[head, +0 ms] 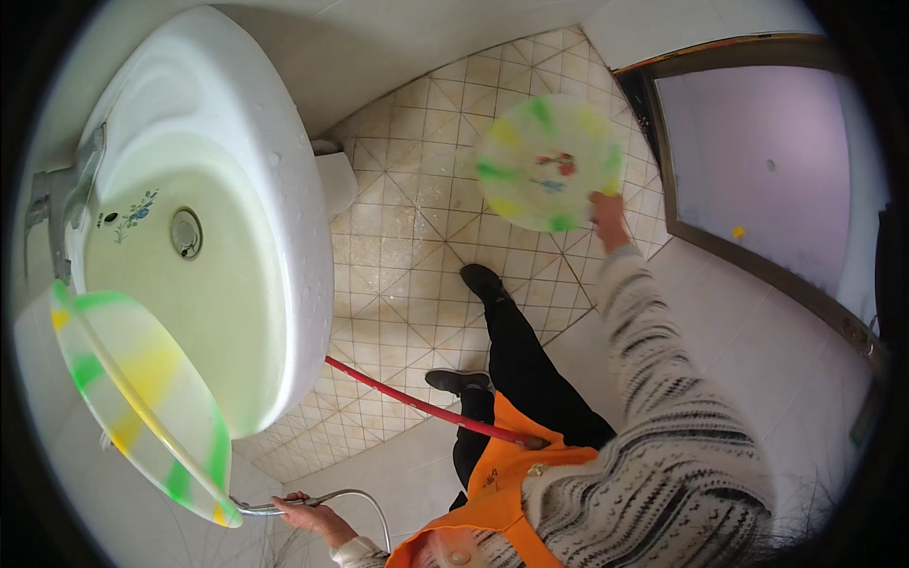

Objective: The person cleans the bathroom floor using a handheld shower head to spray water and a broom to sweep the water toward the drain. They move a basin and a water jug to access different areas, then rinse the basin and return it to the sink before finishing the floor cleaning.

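My right hand grips the rim of a round plastic basin, pale with green and yellow patches and a printed picture in its middle. It is held above the tiled floor and looks slightly blurred. My left hand is closed around a chrome shower handle with a flexible metal hose; its far end is hidden behind another basin. That similar green-and-yellow basin stands tilted over the near left corner of the white ceramic washbasin.
Inside the washbasin are a round metal drain and a blue flower print. A grey metal faucet sits on its far edge. A red pole runs from the washbasin towards my orange apron. Beige floor tiles look wet. A framed door stands right.
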`<state>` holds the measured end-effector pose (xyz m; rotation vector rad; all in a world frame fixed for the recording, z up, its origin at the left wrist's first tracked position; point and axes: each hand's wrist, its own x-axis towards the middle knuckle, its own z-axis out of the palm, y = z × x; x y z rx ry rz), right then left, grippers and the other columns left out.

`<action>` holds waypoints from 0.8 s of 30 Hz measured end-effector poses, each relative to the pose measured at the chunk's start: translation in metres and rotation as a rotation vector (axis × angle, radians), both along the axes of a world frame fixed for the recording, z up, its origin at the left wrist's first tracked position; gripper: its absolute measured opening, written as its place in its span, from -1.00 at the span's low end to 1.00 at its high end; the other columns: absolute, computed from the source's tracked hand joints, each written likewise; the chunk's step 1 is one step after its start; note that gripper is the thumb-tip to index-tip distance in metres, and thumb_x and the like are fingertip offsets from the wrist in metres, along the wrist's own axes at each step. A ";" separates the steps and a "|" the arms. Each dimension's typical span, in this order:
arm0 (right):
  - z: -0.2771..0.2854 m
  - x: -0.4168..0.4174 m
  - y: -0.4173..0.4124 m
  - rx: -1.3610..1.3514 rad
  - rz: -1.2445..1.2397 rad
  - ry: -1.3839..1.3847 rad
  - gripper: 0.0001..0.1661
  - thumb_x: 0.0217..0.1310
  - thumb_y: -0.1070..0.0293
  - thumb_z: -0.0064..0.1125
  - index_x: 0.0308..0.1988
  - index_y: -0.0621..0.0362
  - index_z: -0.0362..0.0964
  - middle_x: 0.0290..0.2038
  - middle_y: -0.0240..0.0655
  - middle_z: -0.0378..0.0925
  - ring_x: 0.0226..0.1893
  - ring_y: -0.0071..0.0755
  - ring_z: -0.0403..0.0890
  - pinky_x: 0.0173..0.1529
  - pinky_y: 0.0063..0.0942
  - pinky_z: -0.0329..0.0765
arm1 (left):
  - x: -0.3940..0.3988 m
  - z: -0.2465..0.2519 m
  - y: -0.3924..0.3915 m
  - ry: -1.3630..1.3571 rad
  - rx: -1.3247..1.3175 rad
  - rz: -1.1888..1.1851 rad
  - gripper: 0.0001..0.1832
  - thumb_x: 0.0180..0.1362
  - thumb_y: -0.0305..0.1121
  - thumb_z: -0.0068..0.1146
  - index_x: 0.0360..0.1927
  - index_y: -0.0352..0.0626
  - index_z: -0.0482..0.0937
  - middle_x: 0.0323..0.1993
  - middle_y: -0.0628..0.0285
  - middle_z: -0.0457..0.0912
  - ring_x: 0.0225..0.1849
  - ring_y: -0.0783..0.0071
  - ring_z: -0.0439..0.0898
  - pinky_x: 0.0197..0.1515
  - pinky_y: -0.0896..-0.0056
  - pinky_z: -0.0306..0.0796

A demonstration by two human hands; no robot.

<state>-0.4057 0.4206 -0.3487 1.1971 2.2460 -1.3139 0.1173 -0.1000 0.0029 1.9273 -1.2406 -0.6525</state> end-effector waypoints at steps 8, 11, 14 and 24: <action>0.088 -0.009 0.145 0.886 0.091 -0.029 -0.50 -0.08 0.30 0.31 -0.07 0.25 0.52 -0.16 -0.10 0.65 -0.18 -0.06 0.68 -0.11 -0.18 0.57 | 0.008 0.009 0.010 -0.026 0.030 -0.008 -0.61 0.28 -0.06 0.12 -0.34 -0.18 0.31 -0.57 0.29 0.40 -0.53 0.49 0.35 -0.47 0.42 0.24; 0.069 -0.026 0.100 0.857 0.358 0.024 -0.43 -0.08 0.33 0.30 0.02 0.19 0.45 -0.14 -0.03 0.61 -0.11 0.11 0.64 -0.05 -0.10 0.56 | -0.001 0.014 0.014 -0.022 0.029 0.009 -0.61 0.28 -0.06 0.11 -0.34 -0.19 0.31 -0.56 0.28 0.40 -0.53 0.48 0.35 -0.47 0.42 0.24; 0.049 -0.037 -0.029 0.642 0.556 0.098 -0.39 -0.07 0.41 0.22 0.09 0.12 0.39 -0.14 0.00 0.58 -0.09 0.18 0.59 0.06 -0.03 0.48 | -0.008 0.026 0.024 -0.033 0.002 0.000 -0.61 0.28 -0.06 0.10 -0.34 -0.19 0.33 -0.55 0.29 0.40 -0.53 0.49 0.35 -0.47 0.41 0.25; 0.073 -0.007 -0.035 0.247 0.678 0.094 -0.64 -0.05 0.28 0.28 -0.21 0.22 0.51 -0.42 -0.17 0.62 -0.48 -0.11 0.60 -0.43 -0.21 0.50 | -0.002 0.070 0.006 0.077 -0.071 -0.099 -0.75 0.30 -0.22 0.10 -0.34 -0.14 0.35 -0.58 0.34 0.39 -0.56 0.56 0.35 -0.49 0.48 0.29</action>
